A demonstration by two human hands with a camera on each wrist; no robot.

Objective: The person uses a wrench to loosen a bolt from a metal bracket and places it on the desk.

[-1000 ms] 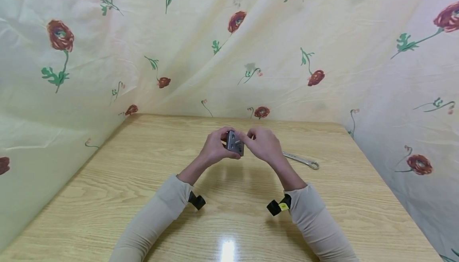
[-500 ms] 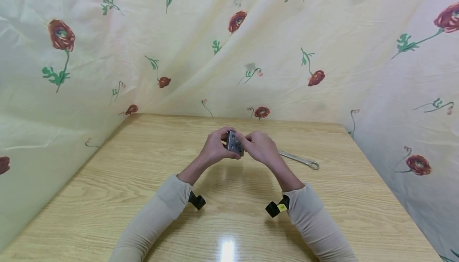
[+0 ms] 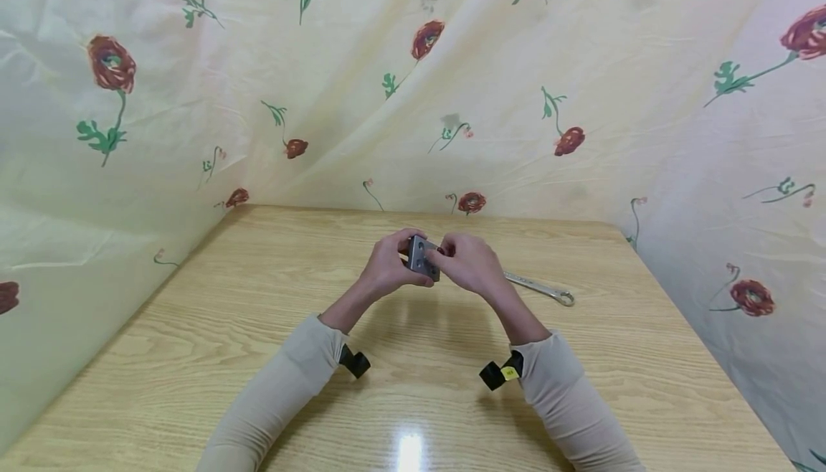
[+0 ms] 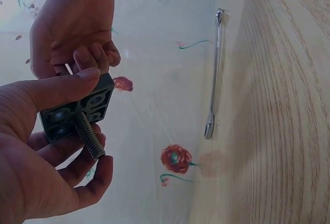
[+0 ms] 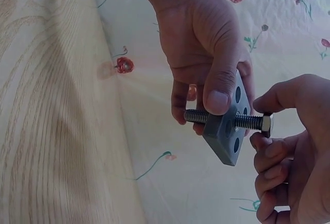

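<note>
A grey metal plate (image 3: 422, 257) with several holes is held above the middle of the wooden table (image 3: 258, 314). My left hand (image 3: 387, 267) grips the plate, thumb pressed on its face (image 5: 219, 98). A threaded bolt (image 5: 247, 122) runs through one hole, and its thread sticks out on the left hand's side (image 4: 90, 139). My right hand (image 3: 471, 264) pinches the bolt's hex head (image 5: 265, 123) with curled fingers. Both wrists carry small black cameras.
A silver wrench (image 3: 538, 287) lies flat on the table to the right of my hands, also in the left wrist view (image 4: 214, 74). Cream cloth with red flowers (image 3: 426, 38) hangs round the table's back and sides.
My right hand's fingers have shifted slightly at the bolt head. The left hand and plate stay where they were.
</note>
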